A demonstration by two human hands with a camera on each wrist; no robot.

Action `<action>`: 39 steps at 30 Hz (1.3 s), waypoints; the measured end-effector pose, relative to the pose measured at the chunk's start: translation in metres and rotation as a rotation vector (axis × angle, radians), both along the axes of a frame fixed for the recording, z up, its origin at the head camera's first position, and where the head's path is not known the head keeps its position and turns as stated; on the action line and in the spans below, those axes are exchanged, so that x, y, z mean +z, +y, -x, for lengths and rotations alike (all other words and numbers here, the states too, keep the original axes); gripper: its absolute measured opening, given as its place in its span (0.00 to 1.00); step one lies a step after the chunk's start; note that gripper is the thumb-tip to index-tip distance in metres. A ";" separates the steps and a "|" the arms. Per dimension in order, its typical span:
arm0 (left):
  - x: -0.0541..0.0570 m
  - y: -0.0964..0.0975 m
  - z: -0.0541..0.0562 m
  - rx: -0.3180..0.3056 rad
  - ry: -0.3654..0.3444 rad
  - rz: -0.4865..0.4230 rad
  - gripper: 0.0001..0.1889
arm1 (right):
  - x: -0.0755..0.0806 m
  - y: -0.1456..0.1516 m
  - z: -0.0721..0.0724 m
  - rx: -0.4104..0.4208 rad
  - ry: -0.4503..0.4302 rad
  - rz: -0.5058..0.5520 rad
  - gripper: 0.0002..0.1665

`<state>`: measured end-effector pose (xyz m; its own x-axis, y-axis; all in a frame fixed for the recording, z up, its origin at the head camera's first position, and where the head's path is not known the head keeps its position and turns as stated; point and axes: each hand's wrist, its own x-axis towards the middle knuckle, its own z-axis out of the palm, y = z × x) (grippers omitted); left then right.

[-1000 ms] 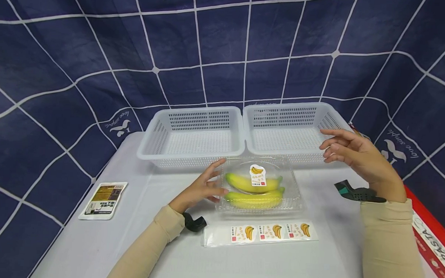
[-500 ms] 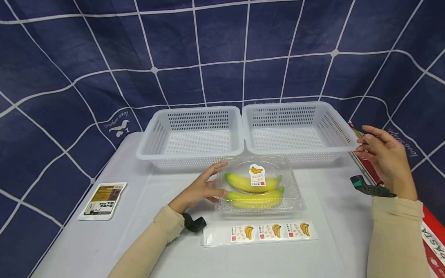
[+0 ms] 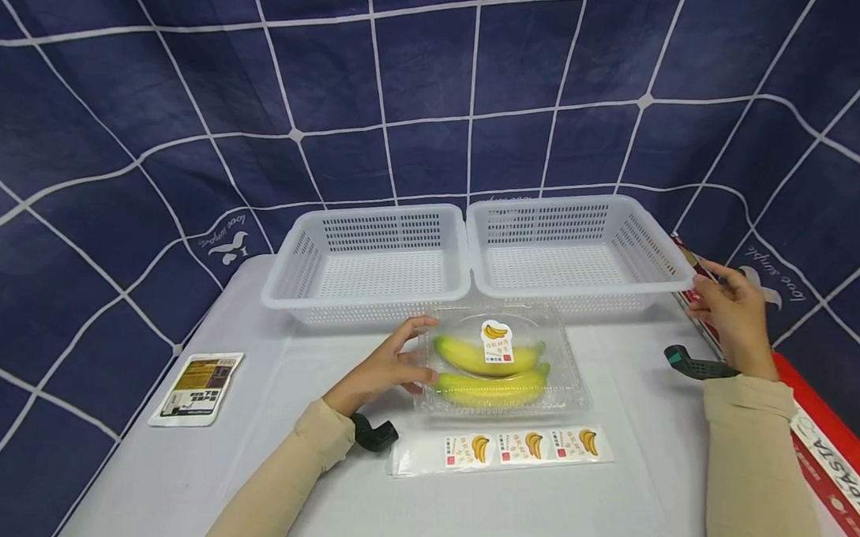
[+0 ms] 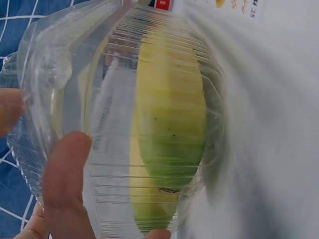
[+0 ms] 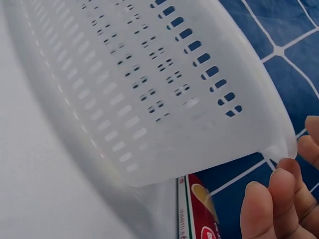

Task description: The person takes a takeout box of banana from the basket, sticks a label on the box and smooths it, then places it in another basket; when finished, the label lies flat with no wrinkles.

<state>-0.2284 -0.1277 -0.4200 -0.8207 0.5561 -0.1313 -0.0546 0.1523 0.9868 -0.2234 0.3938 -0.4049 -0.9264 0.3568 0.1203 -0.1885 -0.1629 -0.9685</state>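
A clear plastic clamshell box [image 3: 571, 384] sits on the table with two yellow-green bananas [image 3: 490, 387] inside and a banana sticker [image 3: 497, 342] on its lid. My left hand [image 3: 380, 369] holds the box at its left end; in the left wrist view one finger [image 4: 65, 184] lies against the clear side. At the front right corner of the right white basket [image 3: 571, 292], my right hand [image 3: 737, 319] has its fingers loosely bent. The right wrist view shows one fingertip [image 5: 289, 167] right at the rim corner.
A second white basket [image 3: 365, 304] stands to the left of the first. In front of the box lies a sheet of banana stickers [image 3: 419, 458]. A small printed packet [image 3: 197, 388] is at left, and red pasta boxes [image 3: 836, 464] line the right edge.
My right hand has moved right from over the right basket's front edge to its front right corner, then closer onto the rim. My left hand and the box have stayed in place.
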 end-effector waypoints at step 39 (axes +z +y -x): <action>0.089 0.023 -0.011 -0.032 0.123 -0.094 0.47 | -0.007 -0.003 0.003 0.024 -0.100 0.065 0.11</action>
<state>-0.2171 -0.1044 -0.3312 -0.8090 0.5874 0.0229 0.0709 0.0589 0.9957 -0.2263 0.3910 -0.4116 -0.9409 0.3385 0.0042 -0.0867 -0.2291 -0.9695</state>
